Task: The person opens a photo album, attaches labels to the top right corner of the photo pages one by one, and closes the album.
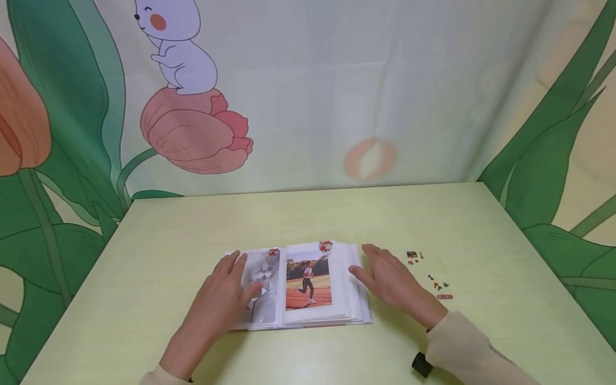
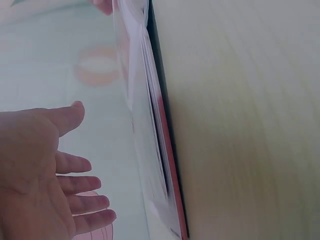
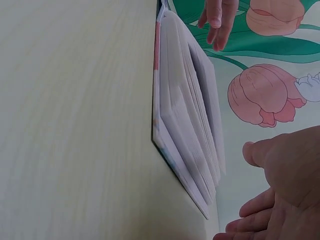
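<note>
An open photo album (image 1: 340,283) lies on the table, its plastic-sleeved pages spread to both sides. On its right page is a photo (image 1: 308,282) of a runner on a red track, with a small cartoon sticker (image 1: 326,246) at the upper corner. A greyish picture, partly covered by my hand, fills the left page. My left hand (image 1: 218,297) hovers over that page, fingers straight and apart in the left wrist view. Beside the album's right edge is my right hand (image 1: 390,278), its fingers extended and holding nothing. The right wrist view shows the stacked page edges (image 3: 192,115) fanned up.
Several small colourful stickers (image 1: 435,286) on a clear sheet lie right of the album. A small black object (image 1: 422,365) is by the right sleeve (image 1: 467,342). Behind the pale table (image 1: 308,219) hangs a curtain (image 1: 308,96) printed with tulips and a white animal.
</note>
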A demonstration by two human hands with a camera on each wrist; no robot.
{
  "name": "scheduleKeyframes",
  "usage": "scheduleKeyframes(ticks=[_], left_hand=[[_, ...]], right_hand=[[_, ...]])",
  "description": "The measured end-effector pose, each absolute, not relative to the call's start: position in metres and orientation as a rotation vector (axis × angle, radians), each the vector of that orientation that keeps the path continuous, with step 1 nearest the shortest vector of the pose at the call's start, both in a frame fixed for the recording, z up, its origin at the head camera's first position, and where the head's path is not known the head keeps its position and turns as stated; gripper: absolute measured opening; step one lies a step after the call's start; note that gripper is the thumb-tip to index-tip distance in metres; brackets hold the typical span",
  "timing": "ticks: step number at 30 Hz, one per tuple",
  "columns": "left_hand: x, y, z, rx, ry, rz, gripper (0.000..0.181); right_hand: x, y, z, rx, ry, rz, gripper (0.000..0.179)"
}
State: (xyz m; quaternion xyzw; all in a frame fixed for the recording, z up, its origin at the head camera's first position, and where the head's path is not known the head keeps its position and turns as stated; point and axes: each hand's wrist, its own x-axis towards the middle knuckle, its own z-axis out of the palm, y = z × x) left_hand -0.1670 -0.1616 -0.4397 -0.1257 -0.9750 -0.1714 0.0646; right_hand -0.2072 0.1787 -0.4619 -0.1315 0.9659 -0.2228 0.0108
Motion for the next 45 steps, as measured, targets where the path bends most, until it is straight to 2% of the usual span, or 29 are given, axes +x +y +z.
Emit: scheduleKeyframes(ticks=[12,23,42,45], left_hand=[[-0.163,-0.190,-0.448,-0.236,-2.965,-0.543,0.074],[-0.166,-0.195,-0.453,0.023,-3.103,-0.748,0.080],[-0.179,-0.197,-0.450,-0.001,-3.161,-0.890,0.073],[-0.182,-0.198,-0.448,0.007,-3.176,-0.912,0.070]], right_hand=[[-0.199,0.174,-0.466,-0.430,3.017,-0.679,0.071],[-0.196,0.168,-0.469,-0.456,3.030,-0.672,0.066],[-0.199,0.160,-0.475,-0.448,3.063,-0.609,0.065],[-0.197,0.159,-0.474,-0.452,3.055,-0.629,0.059]])
